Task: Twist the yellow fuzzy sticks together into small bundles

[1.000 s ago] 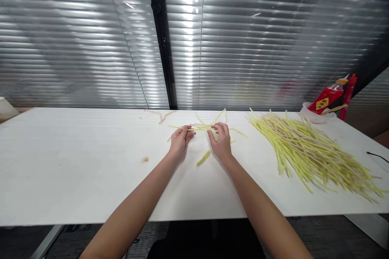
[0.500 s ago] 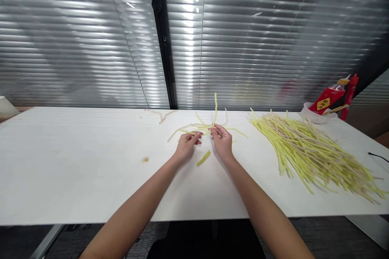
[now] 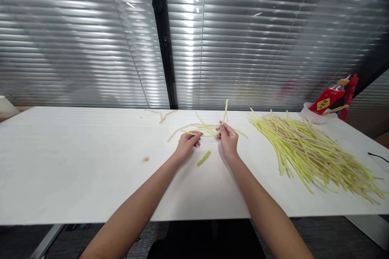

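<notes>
A yellow fuzzy strand [image 3: 209, 135] runs between my two hands over the white table. My left hand [image 3: 189, 141] is closed in a pinch on its left part. The fingers of my right hand [image 3: 227, 136] pinch it further right, and its free end points up beyond them. Several loose yellow and beige strands [image 3: 199, 116] lie just behind both hands. A short, thick yellow twisted piece [image 3: 204, 158] rests on the table nearer to me, between my forearms.
A large pile of yellow and beige strands [image 3: 310, 149] covers the right side of the white table [image 3: 75, 170]. Behind it, a red bottle [image 3: 328, 98] leans in a clear bowl [image 3: 316, 118]. Beige strands [image 3: 161, 116] lie near the back edge, before window blinds.
My right hand has moved to the right along the strand, whose upright end has shifted right too. More of the strand shows between my hands. My left hand has hardly moved.
</notes>
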A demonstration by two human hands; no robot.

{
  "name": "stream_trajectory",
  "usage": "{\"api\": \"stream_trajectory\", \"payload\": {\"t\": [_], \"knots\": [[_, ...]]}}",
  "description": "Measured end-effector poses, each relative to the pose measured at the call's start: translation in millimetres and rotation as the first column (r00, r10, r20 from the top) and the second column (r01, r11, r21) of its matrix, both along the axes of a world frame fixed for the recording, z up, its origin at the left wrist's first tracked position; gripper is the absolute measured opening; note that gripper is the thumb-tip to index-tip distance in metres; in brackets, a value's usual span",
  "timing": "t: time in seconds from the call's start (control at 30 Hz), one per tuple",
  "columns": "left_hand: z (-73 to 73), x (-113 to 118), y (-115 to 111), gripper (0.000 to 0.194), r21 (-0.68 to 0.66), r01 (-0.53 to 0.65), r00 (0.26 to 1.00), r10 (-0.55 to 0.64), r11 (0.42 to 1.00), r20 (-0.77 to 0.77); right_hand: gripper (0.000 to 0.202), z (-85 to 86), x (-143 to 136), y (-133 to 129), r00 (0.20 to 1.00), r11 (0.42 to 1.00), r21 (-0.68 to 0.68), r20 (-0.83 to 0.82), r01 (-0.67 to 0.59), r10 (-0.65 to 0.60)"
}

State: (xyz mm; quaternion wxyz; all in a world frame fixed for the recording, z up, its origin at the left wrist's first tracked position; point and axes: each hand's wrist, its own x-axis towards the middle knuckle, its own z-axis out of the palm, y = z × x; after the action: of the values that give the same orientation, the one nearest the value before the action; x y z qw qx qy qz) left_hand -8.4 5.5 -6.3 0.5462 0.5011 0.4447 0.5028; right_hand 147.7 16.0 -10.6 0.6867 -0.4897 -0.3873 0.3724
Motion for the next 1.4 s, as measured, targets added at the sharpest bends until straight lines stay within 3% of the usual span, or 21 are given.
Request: {"api": "stream_trajectory", "payload": {"t": [0.13,0.23,0.37,0.47,0.83,1.4], "knots": [[8.1,-3,2,0.035,-0.073,-0.104,0.974,0.116,0.992,0.195,0.045,-1.6,1,-2,0.985,1.0,0.016,0.171,-0.006,0.003],[11.3,-5,2,0.035,-0.082,-0.128,0.96,0.144,0.988,0.242,0.04,-4.9,0,-5,0.927,0.998,0.059,0.374,-0.016,-0.007],[11.2,-7,1,0.034,-0.02,-0.153,0.969,0.154,0.988,0.193,0.032,-7.2,-3,-10,0.737,0.967,0.192,0.676,-0.168,-0.006],[9.8,-8,1,0.032,0.038,-0.168,0.977,0.161,0.985,0.143,0.032,-7.3,-5,-13,0.615,0.944,0.19,0.789,-0.268,0.016],[9.4,-8,1,0.04,0.078,-0.169,0.976,0.156,0.983,0.153,0.029,-7.8,-3,-13,0.308,0.923,0.188,0.948,-0.337,-0.08],[10.1,-7,1,0.037,0.059,-0.182,0.971,0.17,0.982,0.166,0.024,-5.8,-2,-12,0.174,0.908,0.165,0.979,-0.384,-0.105]]}}
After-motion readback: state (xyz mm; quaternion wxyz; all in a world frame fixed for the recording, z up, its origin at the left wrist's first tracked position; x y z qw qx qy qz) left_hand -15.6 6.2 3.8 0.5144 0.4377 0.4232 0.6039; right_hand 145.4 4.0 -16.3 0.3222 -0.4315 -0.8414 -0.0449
